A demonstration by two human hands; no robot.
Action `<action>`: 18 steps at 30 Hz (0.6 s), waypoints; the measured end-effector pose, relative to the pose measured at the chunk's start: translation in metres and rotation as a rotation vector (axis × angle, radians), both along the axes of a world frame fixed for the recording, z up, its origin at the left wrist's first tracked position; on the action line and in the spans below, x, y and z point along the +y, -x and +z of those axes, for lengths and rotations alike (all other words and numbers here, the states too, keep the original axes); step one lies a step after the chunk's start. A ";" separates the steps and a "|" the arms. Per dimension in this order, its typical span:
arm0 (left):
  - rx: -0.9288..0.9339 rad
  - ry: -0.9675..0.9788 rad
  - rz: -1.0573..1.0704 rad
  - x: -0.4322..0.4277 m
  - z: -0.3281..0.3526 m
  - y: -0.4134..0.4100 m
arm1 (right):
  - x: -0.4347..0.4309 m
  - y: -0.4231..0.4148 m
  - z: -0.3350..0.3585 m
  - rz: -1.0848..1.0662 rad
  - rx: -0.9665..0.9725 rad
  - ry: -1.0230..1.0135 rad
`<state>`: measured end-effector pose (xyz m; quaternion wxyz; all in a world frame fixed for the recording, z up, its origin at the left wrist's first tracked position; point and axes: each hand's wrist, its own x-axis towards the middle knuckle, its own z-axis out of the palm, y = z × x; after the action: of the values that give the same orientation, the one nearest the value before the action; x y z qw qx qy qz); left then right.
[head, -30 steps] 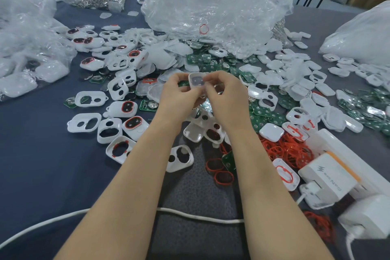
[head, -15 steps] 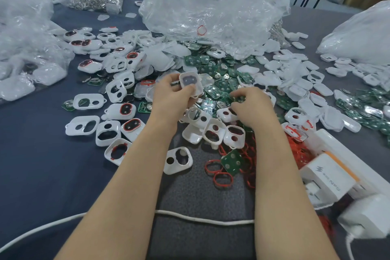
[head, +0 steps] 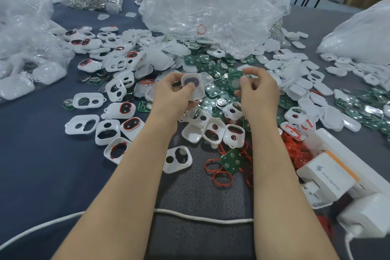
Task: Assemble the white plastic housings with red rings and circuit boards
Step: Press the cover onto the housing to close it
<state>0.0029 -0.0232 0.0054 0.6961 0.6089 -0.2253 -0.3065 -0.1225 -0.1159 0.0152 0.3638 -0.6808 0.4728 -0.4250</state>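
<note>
Housing (head: 199, 91) gripped by left hand (head: 173, 99) fingers, hollow side up; circuit board (head: 234, 82) pinched in right hand (head: 258, 95) fingers, just right of it, not touching, long axes roughly parallel.

I see a white housing (head: 197, 82), open side towards me with a dark insert inside, gripped in my left hand (head: 171, 97); a green board (head: 235, 82) is pinched upright in my right hand (head: 259, 95), near it; red rings (head: 295, 152) lie heaped beside my right forearm
</note>
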 end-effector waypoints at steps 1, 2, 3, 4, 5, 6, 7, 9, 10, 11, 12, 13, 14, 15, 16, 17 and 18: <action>-0.013 -0.001 0.000 0.000 0.000 0.000 | 0.002 -0.001 0.001 0.073 -0.111 -0.087; -0.022 -0.002 0.002 0.000 -0.001 0.001 | 0.004 -0.002 0.003 0.150 -0.196 -0.166; -0.029 -0.005 0.004 0.000 -0.001 0.001 | 0.006 -0.003 0.004 0.219 -0.257 -0.223; -0.032 -0.009 0.008 0.000 -0.001 0.001 | 0.007 -0.005 0.004 0.278 -0.296 -0.254; -0.033 -0.012 0.013 0.000 -0.001 0.001 | 0.009 -0.006 0.005 0.328 -0.315 -0.264; -0.032 -0.014 0.016 0.000 -0.002 0.001 | 0.010 -0.007 0.006 0.367 -0.314 -0.261; -0.034 -0.015 0.018 0.000 -0.002 0.000 | 0.012 -0.008 0.007 0.394 -0.302 -0.252; -0.038 -0.012 0.020 0.000 -0.002 0.001 | 0.014 -0.009 0.007 0.416 -0.273 -0.231; -0.036 -0.009 0.021 0.000 -0.003 0.001 | 0.015 -0.010 0.007 0.414 -0.263 -0.220; -0.033 -0.007 0.019 0.000 -0.003 0.001 | 0.015 -0.010 0.006 0.408 -0.253 -0.205; -0.027 -0.005 0.012 -0.001 -0.003 0.002 | 0.015 -0.010 0.006 0.399 -0.241 -0.181; -0.016 -0.005 0.000 -0.001 -0.003 0.002 | 0.015 -0.010 0.005 0.388 -0.224 -0.147; 0.001 -0.006 -0.014 -0.001 -0.003 0.002 | 0.015 -0.011 0.005 0.377 -0.207 -0.110; 0.025 -0.008 -0.028 -0.001 -0.003 0.002 | 0.015 -0.011 0.005 0.371 -0.196 -0.076; 0.053 -0.009 -0.039 -0.001 -0.001 0.003 | 0.015 -0.011 0.005 0.371 -0.195 -0.050; 0.082 -0.008 -0.046 -0.002 0.000 0.004 | 0.016 -0.012 0.005 0.376 -0.200 -0.033; 0.114 -0.007 -0.051 -0.002 0.001 0.004 | 0.016 -0.013 0.006 0.385 -0.202 -0.020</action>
<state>-0.0014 -0.0252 0.0066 0.6978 0.5867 -0.1996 -0.3591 -0.1096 -0.0994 0.0209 0.4905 -0.7090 0.2993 -0.4089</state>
